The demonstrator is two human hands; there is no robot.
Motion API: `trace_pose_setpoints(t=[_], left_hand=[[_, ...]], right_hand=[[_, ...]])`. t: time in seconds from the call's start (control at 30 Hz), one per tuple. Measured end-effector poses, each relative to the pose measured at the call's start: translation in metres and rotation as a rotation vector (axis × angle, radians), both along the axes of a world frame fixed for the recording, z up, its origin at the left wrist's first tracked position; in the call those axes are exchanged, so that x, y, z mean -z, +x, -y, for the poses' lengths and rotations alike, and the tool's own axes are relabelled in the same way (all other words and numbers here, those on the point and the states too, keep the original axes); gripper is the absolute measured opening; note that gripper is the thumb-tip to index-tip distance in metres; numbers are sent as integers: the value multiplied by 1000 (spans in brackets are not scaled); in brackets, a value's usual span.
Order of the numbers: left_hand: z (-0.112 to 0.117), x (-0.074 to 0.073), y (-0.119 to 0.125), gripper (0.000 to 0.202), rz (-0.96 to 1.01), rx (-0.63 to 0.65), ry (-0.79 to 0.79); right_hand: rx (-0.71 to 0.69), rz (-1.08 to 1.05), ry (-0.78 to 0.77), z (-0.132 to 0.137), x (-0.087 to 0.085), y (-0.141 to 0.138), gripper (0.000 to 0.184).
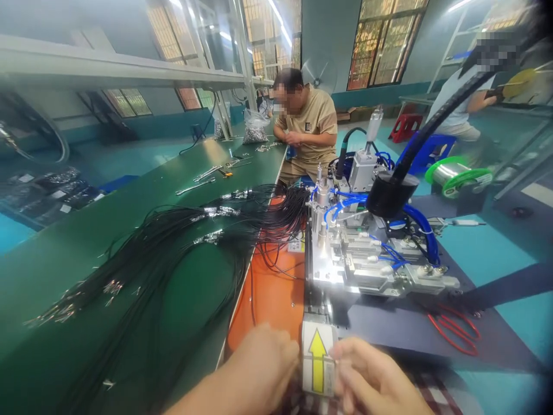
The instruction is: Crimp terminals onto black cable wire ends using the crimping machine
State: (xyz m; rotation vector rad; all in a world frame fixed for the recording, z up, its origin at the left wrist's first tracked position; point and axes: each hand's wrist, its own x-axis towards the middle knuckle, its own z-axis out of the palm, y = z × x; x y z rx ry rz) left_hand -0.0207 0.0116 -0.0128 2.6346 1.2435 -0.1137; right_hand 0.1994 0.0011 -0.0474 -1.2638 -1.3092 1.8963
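Note:
My left hand (263, 366) is curled at the bottom middle, slightly blurred, over the orange panel's near end. Whatever its fingers hold is hidden. My right hand (374, 374) has thumb and fingers drawn together at the right edge of a white block with a yellow arrow label (317, 360). I cannot make out anything in that grip. Beyond the block stands a machine (367, 259) with metal slides and blue air tubes. A thick bundle of black cables (173, 230) with bare metal ends lies on the green table, reaching across to the machine.
The green table (142, 199) carries tools (207, 173) and a bag of small metal parts (254, 127). A co-worker (309, 121) sits at its far end. A green wire spool (455, 176), black flexible arm (432, 132) and red wire loop (453, 328) are right. Orange panel (272, 294) lies between.

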Motion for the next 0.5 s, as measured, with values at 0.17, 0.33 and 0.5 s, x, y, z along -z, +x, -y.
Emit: trace_pose_setpoints(t=[0.17, 0.33, 0.5], left_hand=[[-4, -28, 24, 15, 465, -178, -486], [-13, -9, 32, 18, 780, -452, -659], [-23, -2, 39, 17, 735, -452, -669]], right_hand=[[8, -78, 109, -11, -16, -9, 19], [100, -105, 39, -24, -16, 11, 32], [184, -11, 67, -26, -16, 13, 18]])
